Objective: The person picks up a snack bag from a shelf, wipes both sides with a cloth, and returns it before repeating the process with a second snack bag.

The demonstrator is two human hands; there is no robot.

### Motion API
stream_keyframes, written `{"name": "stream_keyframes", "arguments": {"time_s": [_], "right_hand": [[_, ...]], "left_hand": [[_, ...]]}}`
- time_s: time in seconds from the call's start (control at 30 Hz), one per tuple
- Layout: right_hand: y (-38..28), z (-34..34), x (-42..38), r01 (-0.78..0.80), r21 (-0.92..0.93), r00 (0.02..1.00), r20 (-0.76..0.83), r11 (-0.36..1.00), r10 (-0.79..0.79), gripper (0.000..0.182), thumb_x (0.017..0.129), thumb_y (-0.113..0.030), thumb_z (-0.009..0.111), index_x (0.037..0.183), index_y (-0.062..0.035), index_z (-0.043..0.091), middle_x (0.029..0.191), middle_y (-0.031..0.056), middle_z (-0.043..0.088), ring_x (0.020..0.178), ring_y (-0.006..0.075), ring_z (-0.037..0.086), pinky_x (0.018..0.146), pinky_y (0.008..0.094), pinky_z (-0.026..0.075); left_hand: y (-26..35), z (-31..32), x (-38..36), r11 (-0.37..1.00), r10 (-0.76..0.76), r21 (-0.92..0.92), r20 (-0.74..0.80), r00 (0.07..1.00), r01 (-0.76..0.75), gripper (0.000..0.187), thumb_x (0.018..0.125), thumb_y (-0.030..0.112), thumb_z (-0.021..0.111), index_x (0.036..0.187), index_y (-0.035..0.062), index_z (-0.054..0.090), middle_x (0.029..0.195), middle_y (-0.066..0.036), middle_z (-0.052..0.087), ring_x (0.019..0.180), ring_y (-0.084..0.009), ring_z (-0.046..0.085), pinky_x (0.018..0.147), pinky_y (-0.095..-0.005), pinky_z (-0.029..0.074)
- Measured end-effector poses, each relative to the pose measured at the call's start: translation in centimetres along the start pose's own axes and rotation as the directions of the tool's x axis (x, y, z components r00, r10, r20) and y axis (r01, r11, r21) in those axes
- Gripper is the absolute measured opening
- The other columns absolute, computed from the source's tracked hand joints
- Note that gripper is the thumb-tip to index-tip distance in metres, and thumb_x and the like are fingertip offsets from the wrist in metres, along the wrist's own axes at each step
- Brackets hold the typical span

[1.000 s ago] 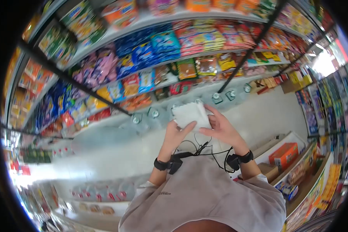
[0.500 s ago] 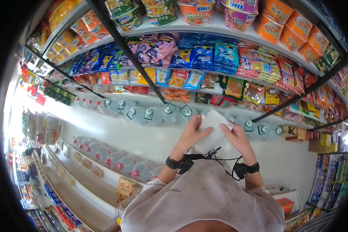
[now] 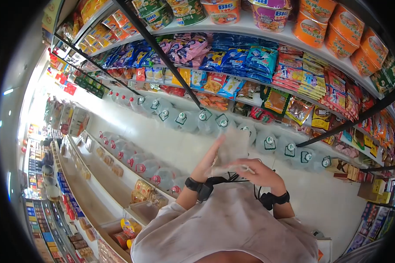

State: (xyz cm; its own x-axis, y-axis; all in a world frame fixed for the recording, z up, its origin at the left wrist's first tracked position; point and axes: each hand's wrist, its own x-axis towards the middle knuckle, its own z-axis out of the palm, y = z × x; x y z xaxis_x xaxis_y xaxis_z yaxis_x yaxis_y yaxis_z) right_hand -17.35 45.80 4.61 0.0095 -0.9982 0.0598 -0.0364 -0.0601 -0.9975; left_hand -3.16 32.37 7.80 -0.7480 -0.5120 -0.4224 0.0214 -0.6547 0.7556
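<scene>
A white, thin sheet or bag, blurred by motion, stands between my two hands in front of my chest. My left hand is raised along its left side, with the palm turned inward and the fingers pointing up. Across its lower part reaches my right hand, fingers stretched to the left and slightly smeared. Black bands with small boxes sit on both wrists, and dark cables hang between them.
Shelves ahead hold bagged snacks and instant noodle cups. Large water bottles line the floor below them; more bottles stand at the left beside a low shelf unit. Cardboard boxes are at the right.
The view has turned and shifted. My right hand has moved down and left across the white sheet, its fingers now stretched out. My left hand has straightened alongside the sheet.
</scene>
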Motion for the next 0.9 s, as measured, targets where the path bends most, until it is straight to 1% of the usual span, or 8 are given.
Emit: {"name": "stream_keyframes", "arguments": {"time_s": [0.13, 0.23, 0.37, 0.47, 0.57, 0.67, 0.83, 0.9], "right_hand": [[0.2, 0.7, 0.5, 0.013, -0.003, 0.997, 0.076, 1.000, -0.013, 0.029, 0.097, -0.014, 0.061, 0.122, -0.0004, 0.063, 0.101, 0.0136, 0.070, 0.092, 0.0242, 0.067, 0.085, 0.0323, 0.049], [1.1, 1.2, 0.5, -0.089, -0.028, 0.993, -0.076, 0.996, 0.087, 0.027, 0.095, -0.013, 0.062, 0.119, -0.0002, 0.065, 0.108, 0.0129, 0.068, 0.097, 0.0261, 0.066, 0.089, 0.0323, 0.049], [0.4, 2.0, 3.2, 0.062, -0.296, 0.903, -0.389, 0.953, -0.180, 0.028, 0.094, -0.015, 0.065, 0.115, 0.0037, 0.065, 0.126, 0.0121, 0.061, 0.112, 0.0272, 0.060, 0.098, 0.0347, 0.045], [1.8, 3.3, 5.2, -0.006, -0.377, 0.860, -0.475, 0.926, -0.188, 0.028, 0.094, -0.016, 0.065, 0.112, 0.0056, 0.064, 0.124, 0.0133, 0.061, 0.112, 0.0279, 0.060, 0.099, 0.0344, 0.044], [3.0, 6.3, 8.2, 0.000, -0.350, 0.851, -0.492, 0.937, -0.185, 0.029, 0.094, -0.016, 0.064, 0.112, 0.0069, 0.061, 0.122, 0.0162, 0.061, 0.111, 0.0299, 0.061, 0.098, 0.0352, 0.045], [3.7, 10.4, 11.3, -0.069, -0.328, 0.896, -0.436, 0.942, -0.086, 0.033, 0.094, -0.017, 0.064, 0.115, 0.0079, 0.059, 0.120, 0.0179, 0.061, 0.109, 0.0329, 0.061, 0.097, 0.0359, 0.046], [3.7, 17.3, 17.2, -0.166, -0.064, 0.904, -0.408, 0.984, 0.126, 0.055, 0.096, -0.030, 0.066, 0.137, 0.0014, 0.050, 0.127, 0.0146, 0.061, 0.110, 0.0207, 0.061, 0.092, 0.0317, 0.049], [2.4, 18.9, 19.3, -0.253, 0.118, 0.940, -0.205, 0.960, 0.273, 0.053, 0.097, -0.031, 0.065, 0.137, 0.0008, 0.050, 0.124, 0.0128, 0.062, 0.107, 0.0194, 0.061, 0.091, 0.0309, 0.049]], "left_hand": [[-4.0, -6.3, 2.2, 0.992, -0.067, 0.107, -0.065, 0.996, 0.074, 0.035, 0.096, 0.016, 0.063, 0.126, -0.0006, 0.057, 0.119, -0.010, 0.065, 0.108, -0.0192, 0.064, 0.094, -0.0317, 0.051], [-5.4, -7.1, 1.0, 0.996, 0.087, 0.037, -0.086, 0.993, -0.084, 0.031, 0.094, 0.014, 0.063, 0.121, 0.0004, 0.061, 0.114, -0.008, 0.067, 0.101, -0.0151, 0.065, 0.087, -0.0296, 0.053], [-6.4, -10.1, 1.6, 0.980, 0.178, 0.085, 0.053, 0.983, -0.182, 0.033, 0.094, 0.013, 0.062, 0.123, -0.0006, 0.059, 0.113, -0.009, 0.067, 0.102, -0.0157, 0.065, 0.087, -0.0299, 0.052], [-5.1, -12.7, 0.3, 0.993, 0.015, 0.118, -0.001, 1.000, -0.015, 0.032, 0.096, 0.015, 0.060, 0.125, 0.0001, 0.059, 0.115, -0.009, 0.067, 0.107, -0.0168, 0.063, 0.091, -0.0304, 0.051], [-2.6, -14.5, -1.6, 0.951, 0.050, -0.306, 0.034, 0.998, -0.038, 0.042, 0.097, 0.009, 0.061, 0.136, -0.0006, 0.051, 0.127, -0.009, 0.063, 0.109, -0.0166, 0.063, 0.093, -0.0315, 0.051], [-0.1, -18.3, -3.5, 0.946, 0.135, 0.286, 0.086, 0.987, -0.154, 0.040, 0.094, 0.010, 0.067, 0.131, -0.0008, 0.055, 0.121, -0.006, 0.066, 0.105, -0.0141, 0.063, 0.090, -0.0301, 0.051], [4.9, -24.2, -6.0, 0.953, 0.185, 0.240, 0.028, 0.982, -0.186, 0.035, 0.092, 0.008, 0.070, 0.125, -0.0006, 0.060, 0.114, -0.005, 0.068, 0.099, -0.0130, 0.065, 0.087, -0.0295, 0.053], [5.9, -27.4, -6.8, 0.956, 0.201, 0.210, 0.042, 0.979, -0.206, 0.035, 0.092, 0.008, 0.070, 0.125, -0.0002, 0.060, 0.114, -0.005, 0.068, 0.099, -0.0134, 0.065, 0.087, -0.0295, 0.053]]}}
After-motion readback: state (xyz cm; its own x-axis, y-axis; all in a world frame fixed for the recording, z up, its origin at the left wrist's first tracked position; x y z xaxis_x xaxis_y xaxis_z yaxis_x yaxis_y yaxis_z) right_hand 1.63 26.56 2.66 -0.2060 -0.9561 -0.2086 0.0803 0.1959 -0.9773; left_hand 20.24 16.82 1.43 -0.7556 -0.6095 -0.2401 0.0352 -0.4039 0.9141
